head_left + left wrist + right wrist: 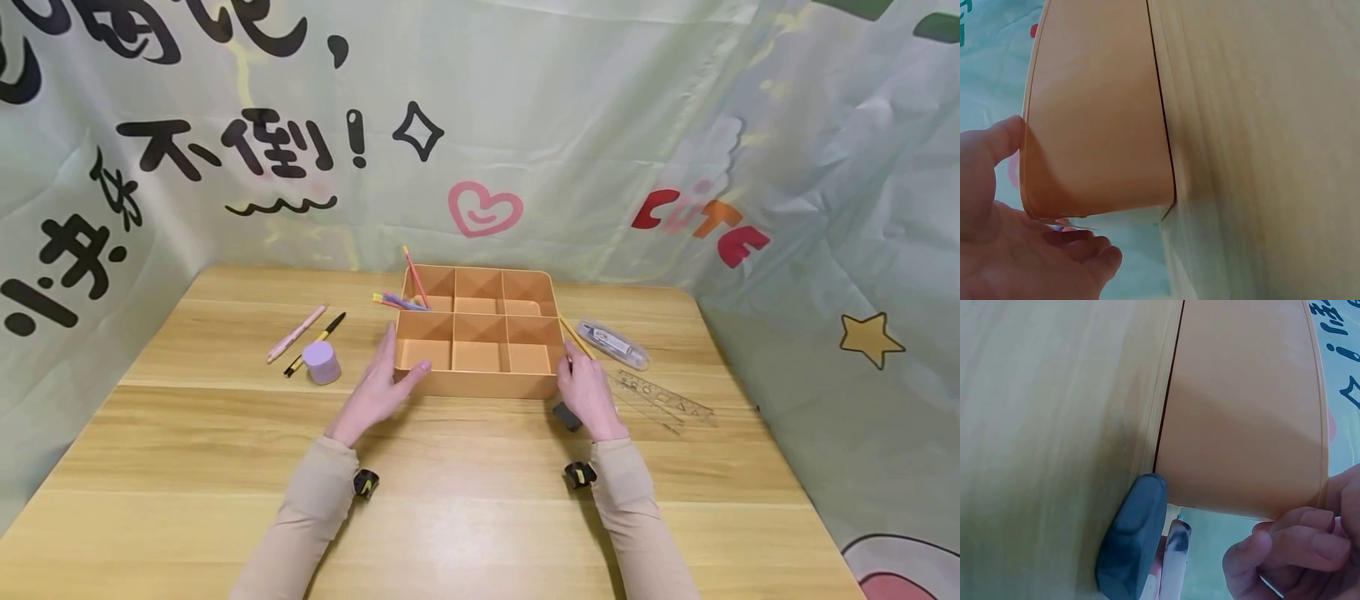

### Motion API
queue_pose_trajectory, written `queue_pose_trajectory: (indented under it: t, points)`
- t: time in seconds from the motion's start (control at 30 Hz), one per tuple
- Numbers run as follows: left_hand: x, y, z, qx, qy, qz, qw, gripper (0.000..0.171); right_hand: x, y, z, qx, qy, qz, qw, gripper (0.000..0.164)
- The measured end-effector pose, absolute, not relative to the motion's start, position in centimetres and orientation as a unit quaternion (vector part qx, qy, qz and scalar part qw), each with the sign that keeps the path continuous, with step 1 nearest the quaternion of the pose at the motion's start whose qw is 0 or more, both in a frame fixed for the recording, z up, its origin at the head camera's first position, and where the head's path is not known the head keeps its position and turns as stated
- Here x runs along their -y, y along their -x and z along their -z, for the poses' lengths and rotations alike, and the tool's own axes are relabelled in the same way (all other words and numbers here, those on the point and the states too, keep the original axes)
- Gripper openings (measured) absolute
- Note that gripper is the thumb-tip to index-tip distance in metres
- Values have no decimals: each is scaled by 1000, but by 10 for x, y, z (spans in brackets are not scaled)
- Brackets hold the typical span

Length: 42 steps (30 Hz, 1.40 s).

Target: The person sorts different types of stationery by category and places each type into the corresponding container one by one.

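1. We find the orange organizer box (480,385) at the middle of the tabletop's (472,533) back edge; its long axis runs left to right, roughly parallel to that edge, its open top facing up.
2. Our visibility is limited: the near walls hide part of the compartment floors, and the tabletop's front edge is cut off.
3. The left hand (377,385) is spread wide around the box's front left corner, thumb at the rim.
4. The right hand (587,390) has bent fingers at the front right corner; we cannot tell whether it grips the wall. It partly hides a yellow pencil (576,336) slanting beside the box.
5. In the back left compartment, a red pencil (415,273) leans up and leftward. Coloured sticks (405,303) cross the left wall; we cannot count them.
6. Toward the tabletop's right edge, transparent rulers (663,393) are hard to make out.
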<state>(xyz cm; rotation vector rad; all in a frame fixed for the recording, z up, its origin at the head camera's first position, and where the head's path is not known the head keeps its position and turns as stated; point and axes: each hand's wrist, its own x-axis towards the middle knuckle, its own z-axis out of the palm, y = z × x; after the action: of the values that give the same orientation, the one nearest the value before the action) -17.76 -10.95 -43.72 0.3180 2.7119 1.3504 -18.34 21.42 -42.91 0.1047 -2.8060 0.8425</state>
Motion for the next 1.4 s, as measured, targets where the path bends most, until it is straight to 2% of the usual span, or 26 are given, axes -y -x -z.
queue_pose_trajectory:
  t: [0.47, 0.83, 1.03, 1.2, 1.4]
  points:
    - [105, 176, 437, -912, -109, -394, 39, 94, -217, 184, 426, 961, -56, -253, 99, 43]
    - [105, 176, 436, -908, -109, -402, 44, 95, -247, 196, 405, 956, -99, -262, 83, 35]
    - [105, 176, 436, -906, -108, -407, 46, 96, -270, 213, 393, 961, -85, -260, 32, 35]
    - [106, 176, 436, -906, -107, -407, 46, 96, -281, 226, 383, 967, -99, -235, -26, 30]
    - [106, 176, 436, -905, -109, -408, 43, 96, -288, 239, 381, 974, -119, -185, -62, 22]
